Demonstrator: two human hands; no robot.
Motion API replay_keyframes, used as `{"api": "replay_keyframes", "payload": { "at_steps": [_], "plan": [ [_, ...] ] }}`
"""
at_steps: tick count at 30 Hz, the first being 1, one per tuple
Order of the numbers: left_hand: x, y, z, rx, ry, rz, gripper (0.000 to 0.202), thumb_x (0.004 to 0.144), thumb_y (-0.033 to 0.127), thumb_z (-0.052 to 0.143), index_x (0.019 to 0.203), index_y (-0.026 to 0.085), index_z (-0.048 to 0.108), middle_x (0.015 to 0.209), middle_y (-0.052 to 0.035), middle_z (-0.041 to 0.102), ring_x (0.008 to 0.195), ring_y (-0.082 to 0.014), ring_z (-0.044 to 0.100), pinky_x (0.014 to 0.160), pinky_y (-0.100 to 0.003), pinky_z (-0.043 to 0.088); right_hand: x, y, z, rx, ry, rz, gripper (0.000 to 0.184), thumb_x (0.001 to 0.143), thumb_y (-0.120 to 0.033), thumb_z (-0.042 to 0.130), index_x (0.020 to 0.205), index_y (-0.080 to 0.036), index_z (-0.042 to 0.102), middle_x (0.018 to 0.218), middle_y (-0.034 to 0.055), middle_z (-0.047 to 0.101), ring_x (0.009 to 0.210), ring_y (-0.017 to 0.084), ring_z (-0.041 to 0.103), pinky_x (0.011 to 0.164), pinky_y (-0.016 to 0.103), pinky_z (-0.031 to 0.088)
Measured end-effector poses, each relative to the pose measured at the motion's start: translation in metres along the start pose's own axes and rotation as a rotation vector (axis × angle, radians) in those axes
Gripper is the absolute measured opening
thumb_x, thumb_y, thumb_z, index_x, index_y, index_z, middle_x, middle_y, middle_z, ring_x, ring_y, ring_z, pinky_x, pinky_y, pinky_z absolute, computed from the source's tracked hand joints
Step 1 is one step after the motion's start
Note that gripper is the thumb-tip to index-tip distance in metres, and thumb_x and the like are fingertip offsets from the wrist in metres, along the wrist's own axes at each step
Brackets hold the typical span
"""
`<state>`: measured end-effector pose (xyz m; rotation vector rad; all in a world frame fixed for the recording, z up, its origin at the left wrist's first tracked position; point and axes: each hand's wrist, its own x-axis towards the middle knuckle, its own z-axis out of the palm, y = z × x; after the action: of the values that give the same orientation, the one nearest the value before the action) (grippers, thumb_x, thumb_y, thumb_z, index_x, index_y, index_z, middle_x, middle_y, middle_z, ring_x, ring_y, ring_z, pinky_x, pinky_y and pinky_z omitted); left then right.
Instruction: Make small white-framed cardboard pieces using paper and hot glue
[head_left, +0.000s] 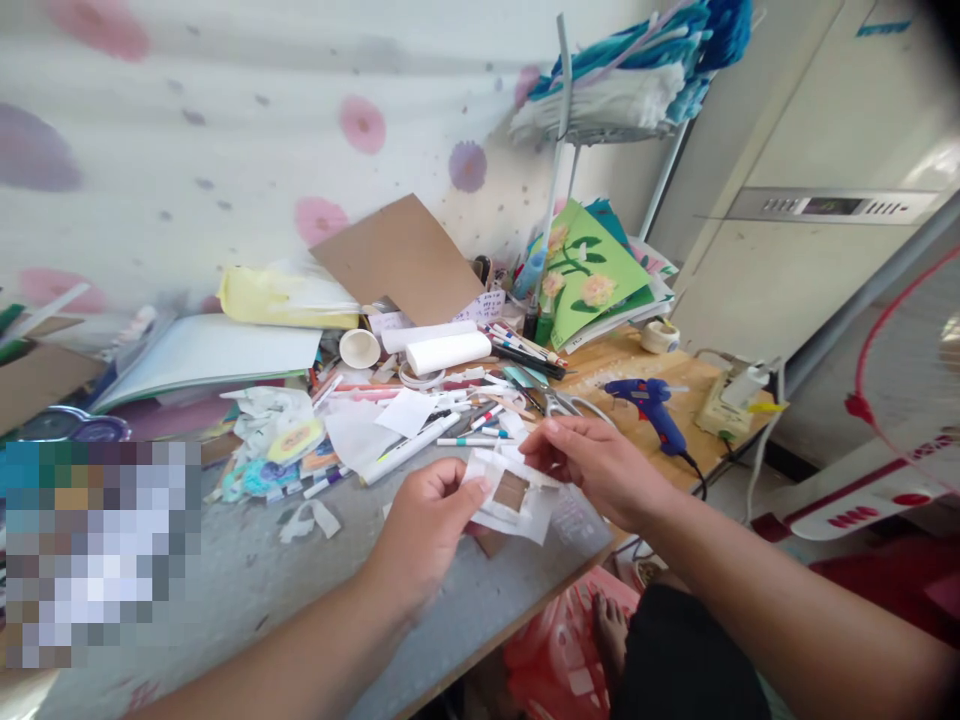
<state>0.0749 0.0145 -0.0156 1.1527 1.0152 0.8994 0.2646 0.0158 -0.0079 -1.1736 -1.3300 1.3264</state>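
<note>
Left hand (426,522) pinches the white paper piece (531,525), framing a brown square (511,492), between thumb and fingers above the gray table surface (300,610). Right hand (592,465) sits at the paper's upper right edge; whether its fingertips grip cannot be determined. Blue glue gun (654,405) lies right of the scissors (553,401).

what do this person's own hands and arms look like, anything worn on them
The left hand and right hand are both bare, with no gloves, rings or watch visible. No sleeve shows on the left forearm or right forearm, nor any clear marking.
</note>
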Motion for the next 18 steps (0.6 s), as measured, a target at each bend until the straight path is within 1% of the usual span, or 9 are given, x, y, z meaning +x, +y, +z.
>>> {"api": "replay_keyframes", "payload": {
  "at_steps": [3, 5, 7, 12, 18],
  "plan": [
    [0.0008, -0.0007, 0.0004, -0.093, 0.063, -0.001, 0.021, 0.071, 0.036, 0.067, 0.074, 0.015, 0.066, 0.07, -0.0033, 0.065, 0.063, -0.0156, 0.056, 0.055, -0.025, 0.045, -0.0028, 0.0051, -0.001, 0.042, -0.003, 0.031, 0.036, 0.082, -0.05, 0.056, 0.076, -0.015, 0.064, 0.067, 0.0004, 0.059, 0.057, 0.011, 0.053, 0.053, 0.023, 0.042],
    [0.0008, -0.001, 0.0009, -0.129, 0.076, -0.002, 0.023, 0.07, 0.037, 0.068, 0.077, 0.015, 0.067, 0.071, -0.0033, 0.064, 0.065, -0.0158, 0.057, 0.055, -0.025, 0.046, -0.0037, 0.0068, 0.0009, 0.05, -0.007, 0.039, 0.032, 0.079, -0.048, 0.062, 0.077, -0.016, 0.063, 0.065, -0.001, 0.058, 0.056, 0.01, 0.051, 0.053, 0.023, 0.042],
    [0.0006, -0.0014, 0.0013, -0.143, 0.075, 0.0, 0.024, 0.07, 0.038, 0.069, 0.077, 0.015, 0.068, 0.07, -0.003, 0.064, 0.066, -0.016, 0.057, 0.055, -0.024, 0.046, -0.0036, 0.0068, 0.0029, 0.051, -0.006, 0.042, 0.03, 0.075, -0.046, 0.066, 0.076, -0.016, 0.063, 0.065, -0.0022, 0.057, 0.055, 0.009, 0.05, 0.053, 0.022, 0.042],
    [0.0001, -0.0023, 0.0013, -0.148, 0.055, 0.001, 0.023, 0.073, 0.037, 0.068, 0.08, 0.015, 0.068, 0.073, -0.0034, 0.065, 0.067, -0.0149, 0.058, 0.055, -0.023, 0.046, -0.0022, 0.0038, 0.0035, 0.036, -0.001, 0.038, 0.03, 0.07, -0.043, 0.071, 0.065, -0.015, 0.06, 0.058, -0.0043, 0.051, 0.051, 0.008, 0.044, 0.05, 0.022, 0.036],
    [0.001, -0.0025, 0.0001, -0.17, 0.034, -0.022, 0.02, 0.074, 0.034, 0.067, 0.08, 0.015, 0.069, 0.076, -0.0046, 0.068, 0.067, -0.0141, 0.058, 0.056, -0.023, 0.047, -0.002, 0.0022, -0.0016, 0.01, -0.018, 0.025, 0.027, 0.071, -0.039, 0.071, 0.065, -0.015, 0.063, 0.057, -0.0042, 0.053, 0.053, 0.008, 0.043, 0.053, 0.022, 0.032]
  ]
}}
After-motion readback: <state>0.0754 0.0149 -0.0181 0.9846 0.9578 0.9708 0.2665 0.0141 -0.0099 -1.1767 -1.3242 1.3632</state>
